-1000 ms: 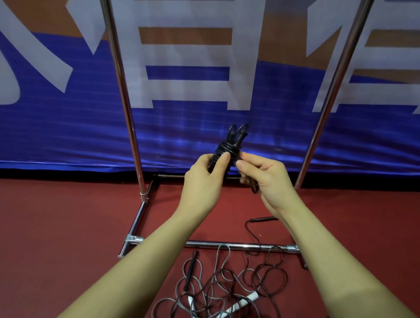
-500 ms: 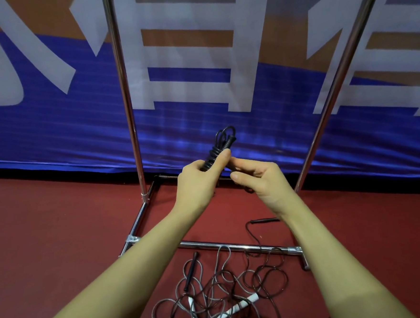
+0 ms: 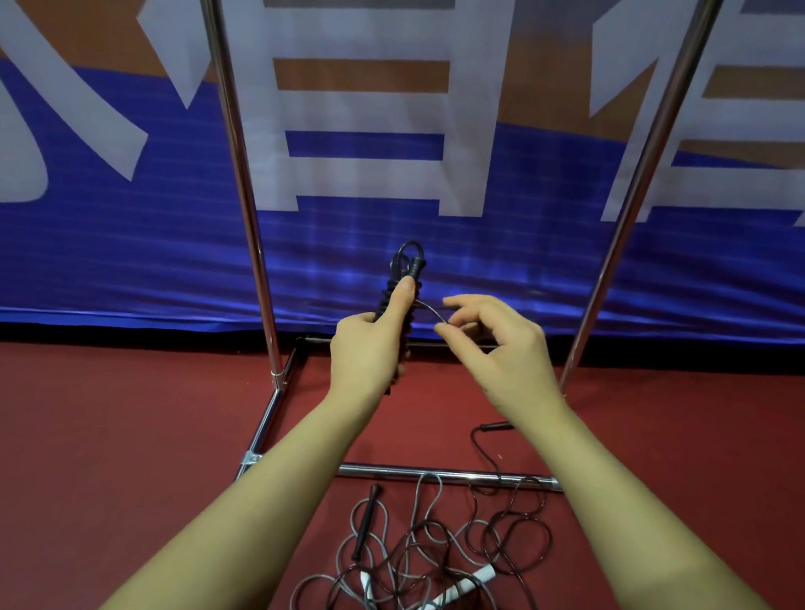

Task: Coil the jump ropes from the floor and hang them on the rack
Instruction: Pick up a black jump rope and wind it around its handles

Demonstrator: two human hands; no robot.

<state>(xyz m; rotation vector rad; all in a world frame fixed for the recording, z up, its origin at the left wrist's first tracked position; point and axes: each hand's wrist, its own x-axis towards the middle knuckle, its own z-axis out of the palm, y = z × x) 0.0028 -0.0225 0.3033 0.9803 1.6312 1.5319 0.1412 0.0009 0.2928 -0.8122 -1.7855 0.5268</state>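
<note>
Coiling is nearly finished on the black rope (image 3: 402,300): the left hand (image 3: 370,350) grips the wound bundle upright, fingers curled round it and thumb pressed along its side, with the loop and handle ends sticking out above the thumb. The right hand (image 3: 498,345) sits just beside it, its fingers (image 3: 449,325) pinching a thin strand of cord (image 3: 427,308) that runs across from the bundle.

My read is that this strand is the tail, being tucked or cinched to lock the wrap. To do that well, the left grip should stay firm so the turns do not slacken, and the tail should be drawn snug in line with the wraps, not yanked sideways, which could pull a turn off the top. A thin cord slips easily, so the pinch wants to stay close to the bundle. The loop at the top is best left free, as it looks the natural part to hang.

Both hands are raised between the two uprights of the rack (image 3: 249,249), in front of a blue banner (image 3: 100,240). The top bar is out of view. More ropes (image 3: 424,570) lie tangled on the red floor (image 3: 93,469) just in front of the rack's base bar, some with white handles, still to be coiled.
</note>
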